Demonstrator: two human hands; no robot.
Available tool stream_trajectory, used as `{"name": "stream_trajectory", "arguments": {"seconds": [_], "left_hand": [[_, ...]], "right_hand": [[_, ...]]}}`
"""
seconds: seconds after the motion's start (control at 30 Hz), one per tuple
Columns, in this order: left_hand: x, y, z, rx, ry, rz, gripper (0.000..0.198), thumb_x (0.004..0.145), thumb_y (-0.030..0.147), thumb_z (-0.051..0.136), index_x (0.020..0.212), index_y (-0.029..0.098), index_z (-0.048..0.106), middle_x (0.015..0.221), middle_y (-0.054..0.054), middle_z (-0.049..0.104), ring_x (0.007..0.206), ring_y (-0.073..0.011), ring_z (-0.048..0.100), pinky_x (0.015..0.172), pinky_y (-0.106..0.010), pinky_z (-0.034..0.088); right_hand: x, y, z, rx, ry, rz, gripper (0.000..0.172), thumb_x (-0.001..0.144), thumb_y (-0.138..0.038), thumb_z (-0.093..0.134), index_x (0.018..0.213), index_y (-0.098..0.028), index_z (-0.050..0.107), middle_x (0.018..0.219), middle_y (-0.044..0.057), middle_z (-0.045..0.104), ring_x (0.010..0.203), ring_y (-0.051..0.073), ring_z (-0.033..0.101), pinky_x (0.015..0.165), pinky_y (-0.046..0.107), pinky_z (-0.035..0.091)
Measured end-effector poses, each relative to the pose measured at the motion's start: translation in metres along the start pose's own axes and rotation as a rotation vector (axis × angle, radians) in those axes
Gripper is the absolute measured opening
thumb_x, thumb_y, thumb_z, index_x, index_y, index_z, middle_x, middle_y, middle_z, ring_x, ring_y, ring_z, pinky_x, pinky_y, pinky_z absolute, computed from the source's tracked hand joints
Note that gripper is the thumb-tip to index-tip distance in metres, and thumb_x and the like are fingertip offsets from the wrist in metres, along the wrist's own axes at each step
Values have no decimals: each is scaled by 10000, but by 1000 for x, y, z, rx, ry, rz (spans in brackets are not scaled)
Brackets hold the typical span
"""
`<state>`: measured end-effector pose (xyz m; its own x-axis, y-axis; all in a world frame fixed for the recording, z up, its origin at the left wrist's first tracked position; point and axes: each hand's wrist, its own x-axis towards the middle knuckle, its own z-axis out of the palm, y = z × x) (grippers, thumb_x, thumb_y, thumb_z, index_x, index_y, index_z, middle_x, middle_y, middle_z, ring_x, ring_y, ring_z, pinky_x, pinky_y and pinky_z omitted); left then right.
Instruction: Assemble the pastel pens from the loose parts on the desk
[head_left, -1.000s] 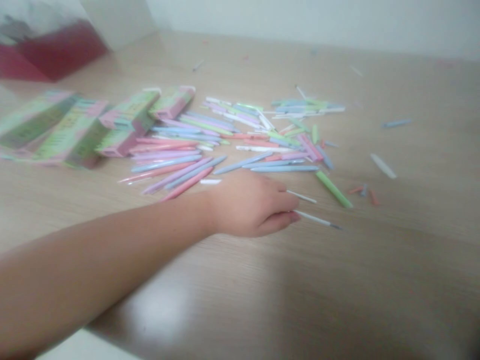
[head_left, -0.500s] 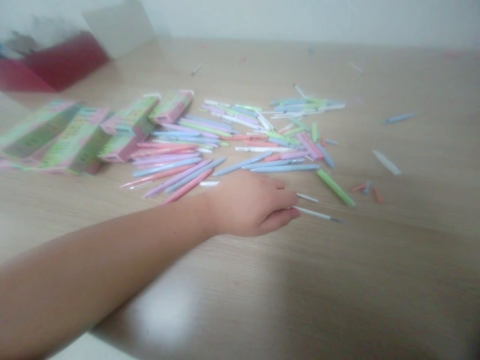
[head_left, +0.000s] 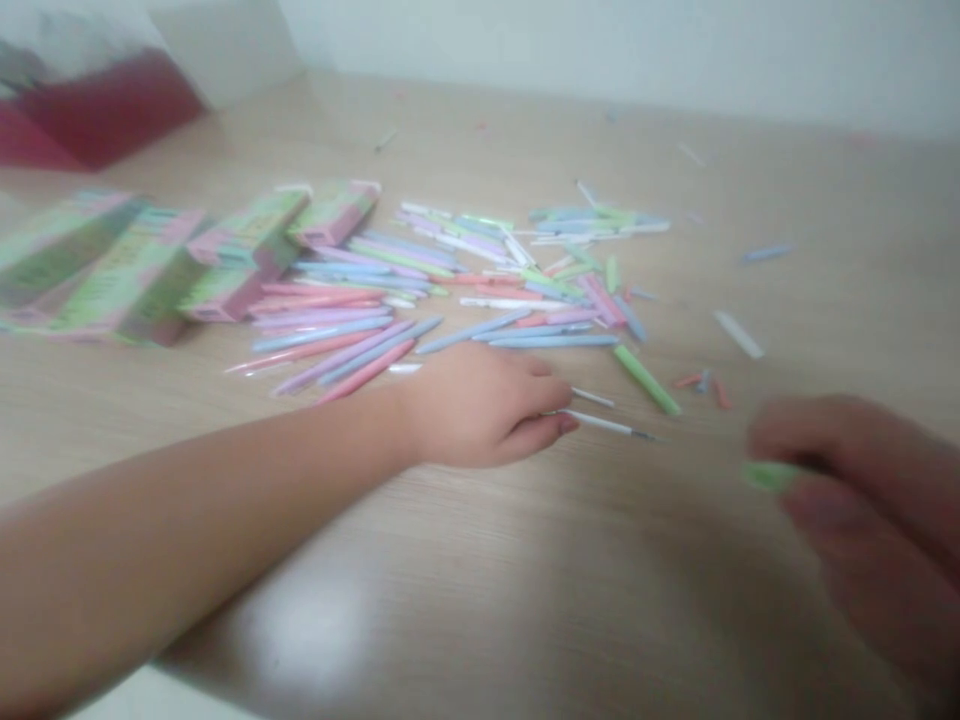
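My left hand (head_left: 491, 405) rests low over the table with its fingers closed on a thin white pen refill (head_left: 600, 423), whose dark tip points right. A second white refill (head_left: 595, 397) sticks out just behind it. At the right, my right hand (head_left: 847, 480) is blurred, its thumb and finger pinching a small green piece (head_left: 771, 475). Between the hands lies a green pen barrel (head_left: 646, 380). Behind my left hand spread blue, pink, purple and green pen parts, among them a blue pen (head_left: 555, 341) and a pink pen (head_left: 367, 372).
Several pastel boxes (head_left: 131, 275) lie on the table (head_left: 465, 600) at the left. A red object (head_left: 112, 105) and a pale panel (head_left: 225, 50) stand behind them. Small orange caps (head_left: 721, 394), a whitish piece (head_left: 739, 334) and a blue piece (head_left: 769, 253) lie at the right.
My right hand has come into view from the right with a small green piece. The whole scene has shifted slightly left in the view. My left hand still holds the refill.
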<state>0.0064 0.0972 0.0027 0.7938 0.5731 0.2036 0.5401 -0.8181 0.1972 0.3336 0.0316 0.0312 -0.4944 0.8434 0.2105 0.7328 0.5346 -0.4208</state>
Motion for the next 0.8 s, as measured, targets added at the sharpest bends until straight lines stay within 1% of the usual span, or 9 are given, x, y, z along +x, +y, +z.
{"name": "stream_trajectory", "arguments": {"seconds": [0.03, 0.07, 0.1, 0.17, 0.3, 0.4, 0.57, 0.8], "left_hand": [[0, -1, 0, -4, 3, 1, 327, 1101, 407, 461, 903, 218, 639, 914, -28, 704, 807, -198, 671, 660, -347, 408], [-1, -1, 0, -10, 6, 1, 324, 1101, 404, 461, 905, 217, 639, 911, -27, 703, 810, -198, 673, 665, -347, 410], [-1, -2, -1, -15, 9, 1, 322, 1101, 401, 460, 906, 217, 639, 906, -27, 701, 812, -199, 675, 670, -348, 413], [-1, -3, 0, -23, 14, 0, 321, 1101, 399, 460, 907, 217, 639, 898, -25, 697, 814, -201, 676, 676, -350, 417], [-2, -4, 1, -24, 18, 3, 313, 1101, 395, 461, 909, 218, 634, 899, -22, 694, 818, -199, 676, 681, -348, 420], [-2, -5, 1, -17, 25, 2, 306, 1101, 395, 457, 922, 222, 635, 902, -19, 696, 810, -197, 675, 676, -349, 413], [-2, -6, 2, -2, 21, -7, 311, 1099, 399, 449, 924, 226, 638, 890, -18, 692, 795, -200, 670, 666, -353, 407], [-2, -4, 1, 7, -1, -23, 319, 1100, 403, 435, 926, 229, 639, 893, -19, 690, 801, -202, 671, 671, -349, 412]], "right_hand": [[12, 0, 3, -14, -39, -31, 241, 1083, -460, 516, 987, -265, 618, 787, 11, 642, 607, 185, 576, 519, 315, 452], [23, 0, 7, -32, -79, -57, 242, 1083, -441, 505, 942, -263, 589, 742, 4, 610, 577, 185, 551, 507, 325, 416], [31, 2, 12, -50, -118, -80, 249, 1084, -423, 502, 909, -258, 567, 731, 3, 592, 573, 185, 541, 517, 330, 399], [40, 8, 21, -52, -147, -79, 254, 1086, -423, 499, 908, -251, 556, 793, 18, 595, 622, 194, 552, 566, 341, 415], [38, 18, 31, 34, -116, -36, 244, 1094, -437, 485, 963, -247, 564, 894, 39, 598, 717, 210, 562, 631, 356, 439], [35, 20, 32, 92, -108, -17, 227, 1097, -441, 491, 998, -251, 568, 905, 34, 594, 738, 212, 554, 647, 362, 436], [38, 24, 33, 161, -144, -12, 226, 1105, -433, 498, 984, -257, 571, 903, 27, 567, 766, 212, 539, 671, 369, 423], [37, 29, 35, 218, -144, -10, 215, 1100, -440, 519, 996, -262, 579, 913, 23, 574, 784, 217, 542, 696, 378, 418]]}}
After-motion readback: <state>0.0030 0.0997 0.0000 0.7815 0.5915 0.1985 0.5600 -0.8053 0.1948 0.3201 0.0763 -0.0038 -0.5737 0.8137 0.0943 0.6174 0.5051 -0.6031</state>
